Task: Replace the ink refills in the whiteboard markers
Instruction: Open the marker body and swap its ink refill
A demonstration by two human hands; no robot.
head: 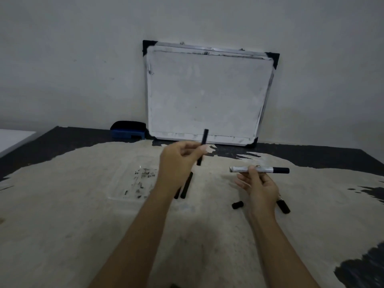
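Aloft: left hand (178, 161) pinching slim black refill (202, 146); right hand (259, 188) gripping cylindrical marker (259, 169)

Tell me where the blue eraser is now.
In the head view, the blue eraser sits far left of centre, against the wall, just left of the whiteboard.

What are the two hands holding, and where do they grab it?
The left hand pinches a thin black ink refill stick near its middle. The right hand holds a white whiteboard marker with a black cap around the middle of its barrel.
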